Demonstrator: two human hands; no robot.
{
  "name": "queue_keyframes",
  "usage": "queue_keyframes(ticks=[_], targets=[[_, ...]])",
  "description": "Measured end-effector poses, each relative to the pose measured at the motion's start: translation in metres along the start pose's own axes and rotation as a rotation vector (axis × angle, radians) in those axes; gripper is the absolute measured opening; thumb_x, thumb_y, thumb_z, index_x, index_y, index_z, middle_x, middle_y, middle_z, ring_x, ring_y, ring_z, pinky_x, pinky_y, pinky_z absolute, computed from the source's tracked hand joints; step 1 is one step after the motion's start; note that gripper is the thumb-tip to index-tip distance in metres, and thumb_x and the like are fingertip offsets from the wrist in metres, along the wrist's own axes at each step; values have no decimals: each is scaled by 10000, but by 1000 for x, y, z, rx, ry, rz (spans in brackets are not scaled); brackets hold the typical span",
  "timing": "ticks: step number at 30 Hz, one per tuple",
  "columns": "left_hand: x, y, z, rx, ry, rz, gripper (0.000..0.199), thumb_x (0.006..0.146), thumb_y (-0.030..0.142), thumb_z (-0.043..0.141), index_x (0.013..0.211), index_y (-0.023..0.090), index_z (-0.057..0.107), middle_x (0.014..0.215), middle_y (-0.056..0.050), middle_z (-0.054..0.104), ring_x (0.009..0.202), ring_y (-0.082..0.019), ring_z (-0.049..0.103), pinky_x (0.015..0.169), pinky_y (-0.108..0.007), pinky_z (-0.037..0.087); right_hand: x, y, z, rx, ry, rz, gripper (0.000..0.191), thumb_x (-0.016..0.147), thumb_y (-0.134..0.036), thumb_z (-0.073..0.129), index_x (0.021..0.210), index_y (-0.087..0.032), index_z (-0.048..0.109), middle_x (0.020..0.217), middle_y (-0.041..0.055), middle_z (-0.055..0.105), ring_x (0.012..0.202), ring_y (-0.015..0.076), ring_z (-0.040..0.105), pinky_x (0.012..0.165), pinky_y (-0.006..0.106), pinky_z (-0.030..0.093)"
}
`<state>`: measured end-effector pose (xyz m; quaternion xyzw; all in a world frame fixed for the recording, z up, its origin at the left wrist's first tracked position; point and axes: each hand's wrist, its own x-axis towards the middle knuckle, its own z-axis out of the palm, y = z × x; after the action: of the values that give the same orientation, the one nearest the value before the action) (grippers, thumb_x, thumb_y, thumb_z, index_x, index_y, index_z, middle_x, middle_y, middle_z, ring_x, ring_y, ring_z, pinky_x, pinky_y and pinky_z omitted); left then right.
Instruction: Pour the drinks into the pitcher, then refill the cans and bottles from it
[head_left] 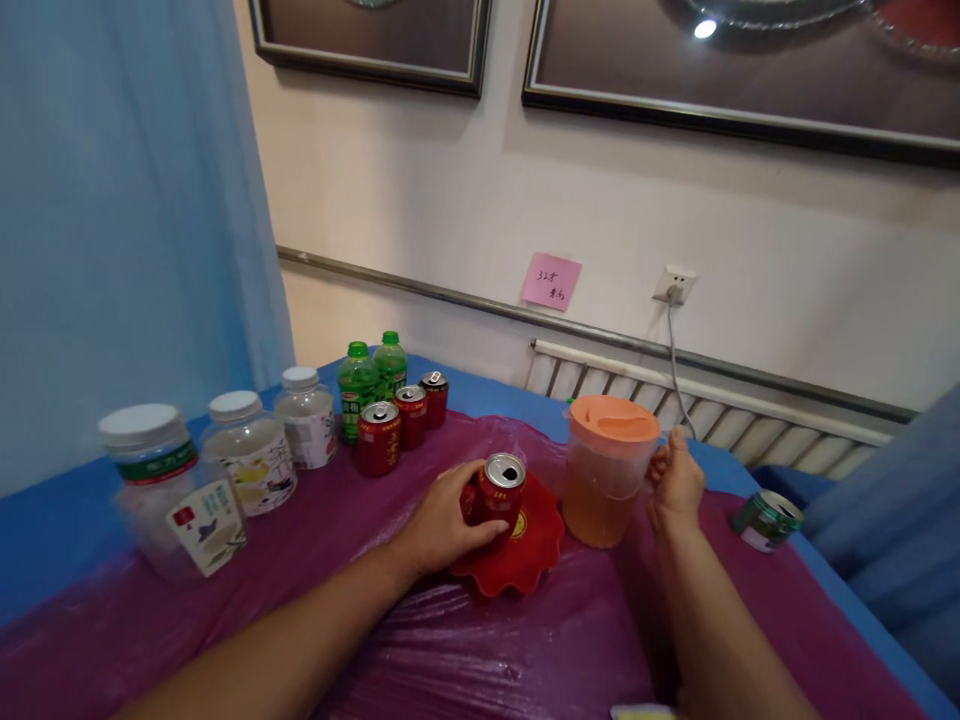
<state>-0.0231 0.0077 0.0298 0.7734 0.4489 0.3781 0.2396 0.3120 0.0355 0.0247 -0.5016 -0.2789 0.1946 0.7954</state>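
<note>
An opened red can stands upright over a red scalloped dish, with my left hand wrapped round its left side. To the right, a clear pitcher with an orange lid holds amber liquid at its bottom half. My right hand is closed at the pitcher's right side, where the handle is mostly hidden by the fingers.
Several lidded jars line the left side. Behind them stand two green bottles and more red cans. A green can is at the far right. A cord hangs from the wall socket behind the pitcher.
</note>
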Motion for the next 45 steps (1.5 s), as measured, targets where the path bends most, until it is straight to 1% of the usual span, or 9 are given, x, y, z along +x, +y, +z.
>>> queue_keyframes(ticks=[17,20,23,25,27,30,32,37,45], targets=[[-1,13,-4,-103,-33,-26,757,678,321,817,1359,193,513,1375,-135,655,1272,-320,624,1132,-499,469,21,-18,-5,-60,181,-79,288,700,-482,633,726,-207,551,650,-30,548,597,156,548,539,295,456],[-1,13,-4,-101,-33,-26,762,678,317,815,1363,191,507,1376,-133,654,1275,-316,622,1138,-493,465,17,-42,-4,-91,302,-214,290,682,-450,662,819,-225,543,802,-1,582,815,204,609,721,349,525],[-1,13,-3,-101,-40,-22,763,679,315,812,1368,195,504,1374,-124,655,1271,-309,627,1141,-484,466,-11,-83,3,-106,397,-648,251,745,-375,679,905,-243,538,1006,55,604,1019,233,613,909,413,517],[0,12,-2,-109,-50,-26,782,675,319,814,1377,195,493,1383,-129,647,1279,-312,620,1145,-490,461,-42,-109,11,-86,289,-977,187,808,-334,684,896,-243,546,942,48,602,940,231,643,876,443,538],[0,10,-2,-111,-55,-33,798,675,330,815,1386,188,481,1397,-142,635,1296,-319,606,1154,-505,448,-75,-123,22,-146,-19,-1024,123,877,-280,651,979,-239,596,924,41,643,900,218,674,845,425,554],[0,8,-2,-121,-51,-25,817,689,384,815,1398,183,461,1415,-160,617,1310,-328,594,1156,-521,443,-111,-122,39,-408,-600,-786,315,901,-333,676,1198,-246,618,1113,85,713,1023,237,687,910,432,553],[0,7,-2,-129,-51,-11,840,695,437,820,1406,188,448,1416,-163,616,1307,-331,597,1148,-524,452,-121,-111,48,-581,-842,-559,574,837,-417,752,1348,-237,566,1281,118,685,1158,284,659,997,489,523],[-1,11,-4,-101,-44,-2,816,700,424,794,1403,192,450,1398,-158,633,1263,-330,633,1111,-511,495,-125,-86,62,-798,-1013,-279,961,702,-458,846,1523,-185,427,1475,168,568,1344,359,553,1106,549,444],[12,-1,2,-120,-24,85,735,759,512,753,1382,218,495,1373,-125,667,1231,-326,665,1064,-491,541,-129,-81,75,-839,-1001,-284,898,730,-514,802,1501,-246,429,1372,116,646,1235,351,638,1020,498,509]])
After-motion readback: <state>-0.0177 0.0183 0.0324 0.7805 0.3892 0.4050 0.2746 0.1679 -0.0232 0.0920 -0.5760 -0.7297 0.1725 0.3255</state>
